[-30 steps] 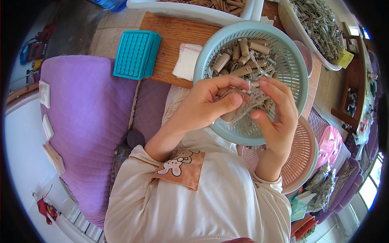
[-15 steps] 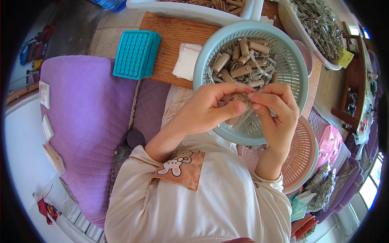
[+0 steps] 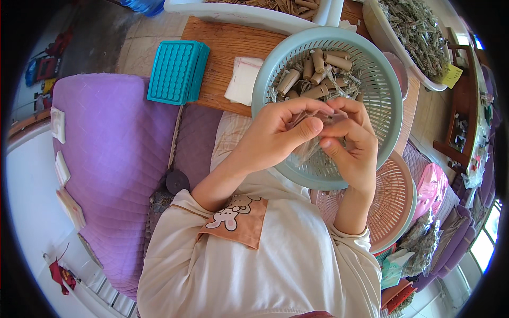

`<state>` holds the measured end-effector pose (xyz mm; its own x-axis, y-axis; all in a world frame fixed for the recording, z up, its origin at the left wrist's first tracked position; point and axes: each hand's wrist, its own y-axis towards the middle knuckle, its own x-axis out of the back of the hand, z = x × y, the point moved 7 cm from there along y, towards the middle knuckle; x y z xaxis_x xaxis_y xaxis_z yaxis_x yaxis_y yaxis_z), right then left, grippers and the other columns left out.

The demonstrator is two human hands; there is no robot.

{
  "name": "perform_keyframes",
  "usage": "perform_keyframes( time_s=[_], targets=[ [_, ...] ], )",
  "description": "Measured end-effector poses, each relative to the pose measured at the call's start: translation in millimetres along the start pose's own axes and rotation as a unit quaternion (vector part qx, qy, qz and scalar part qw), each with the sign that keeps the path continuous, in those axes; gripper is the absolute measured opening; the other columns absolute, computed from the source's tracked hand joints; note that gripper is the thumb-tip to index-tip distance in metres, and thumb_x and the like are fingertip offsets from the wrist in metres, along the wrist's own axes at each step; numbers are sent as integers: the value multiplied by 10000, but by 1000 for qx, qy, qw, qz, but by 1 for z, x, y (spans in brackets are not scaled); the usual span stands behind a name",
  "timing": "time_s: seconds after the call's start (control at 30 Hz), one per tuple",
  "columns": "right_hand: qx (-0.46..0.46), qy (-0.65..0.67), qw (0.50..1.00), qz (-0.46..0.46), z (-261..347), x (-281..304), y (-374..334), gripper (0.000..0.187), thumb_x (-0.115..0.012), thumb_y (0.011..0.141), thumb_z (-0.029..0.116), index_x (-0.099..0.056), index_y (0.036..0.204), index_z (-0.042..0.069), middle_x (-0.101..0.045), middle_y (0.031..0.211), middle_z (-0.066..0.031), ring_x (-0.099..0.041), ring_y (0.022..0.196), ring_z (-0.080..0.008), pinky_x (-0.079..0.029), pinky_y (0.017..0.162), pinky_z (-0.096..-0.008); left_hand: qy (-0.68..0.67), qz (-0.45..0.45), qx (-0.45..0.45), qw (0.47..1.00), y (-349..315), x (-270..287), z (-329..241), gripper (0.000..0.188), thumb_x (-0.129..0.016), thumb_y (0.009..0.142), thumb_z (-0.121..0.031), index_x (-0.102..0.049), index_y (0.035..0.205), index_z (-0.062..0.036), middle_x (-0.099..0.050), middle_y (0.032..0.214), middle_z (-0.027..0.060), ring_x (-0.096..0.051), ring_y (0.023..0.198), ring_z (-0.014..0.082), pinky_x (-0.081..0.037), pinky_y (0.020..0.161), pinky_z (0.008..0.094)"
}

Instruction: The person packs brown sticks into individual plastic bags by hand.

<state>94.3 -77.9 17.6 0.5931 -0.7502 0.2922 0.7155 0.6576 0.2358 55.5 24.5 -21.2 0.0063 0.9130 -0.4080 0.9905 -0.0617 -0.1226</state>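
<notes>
A crinkled piece of clear plastic film [image 3: 303, 153] hangs between my hands, above the near part of the blue-green colander [image 3: 391, 106]. My left hand [image 3: 286, 124] is closed on the film, its thumb lying across it. The curled fingers of my right hand [image 3: 352, 140] pinch at the same film from the other side. Whatever lies inside the film is mostly covered by my fingers. Beyond them, several short tan tubes [image 3: 289, 82] lie heaped in the colander, mixed with clear plastic strands.
Left of the colander, a teal moulded tray stack [image 3: 172, 71] and folded white cloth [image 3: 244, 79] rest on a wooden table [image 3: 228, 42]. A pink colander [image 3: 395, 196] sits lower right. White tubs hold tan tubes [image 3: 249, 10] and tangled greyish strips [image 3: 416, 37].
Both hands have drawn closer together; my right hand has shifted left and its fingers now curl over the film. The tan piece seen between my fingers before is now mostly covered.
</notes>
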Motion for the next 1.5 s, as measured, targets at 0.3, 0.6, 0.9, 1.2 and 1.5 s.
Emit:
perform_keyframes(
  time_s=[0.3,0.6,0.9,1.2,1.5],
  targets=[
    [-200,225,952,-63,-21,-7,-8,385,-563,839,121,-456,1175,-32,-581,926,-43,-532,795,-60,-430,649,-169,63,-59,-114,990,0,3,-13,348,-569,836,-255,-517,1103,-38,-488,729,-22,-382,570,19,-290,470,172],
    [-204,168,958,-110,-25,-4,-11,277,-543,848,85,-538,1094,-41,-599,859,-42,-523,744,-51,-434,657,-180,426,-139,-298,843,-12,-3,-57,384,-693,697,-243,-603,1025,-65,-525,1149,137,-586,781,132,-461,583,203],
    [-208,129,959,-144,-21,-3,-9,211,-538,847,71,-589,1022,-34,-607,841,-40,-513,736,-56,-428,651,-180,454,-140,-257,842,-7,-4,-52,287,-702,669,-153,-635,938,-79,-562,1087,113,-615,763,181,-495,590,248],
    [-208,69,963,-160,-21,-1,-10,197,-504,853,38,-596,1018,-18,-608,797,-28,-513,700,-59,-427,622,-177,468,-117,-259,837,-5,-6,-46,154,-695,671,-107,-612,789,-52,-622,942,76,-619,762,199,-506,598,261],
    [-160,-81,976,-126,-7,-3,-4,217,-540,809,20,-605,1016,14,-638,786,-105,-592,635,-108,-447,557,-224,487,-157,-311,801,-9,-6,-54,284,-675,622,11,-642,896,-53,-624,961,75,-630,772,192,-520,623,257]
  ],
)
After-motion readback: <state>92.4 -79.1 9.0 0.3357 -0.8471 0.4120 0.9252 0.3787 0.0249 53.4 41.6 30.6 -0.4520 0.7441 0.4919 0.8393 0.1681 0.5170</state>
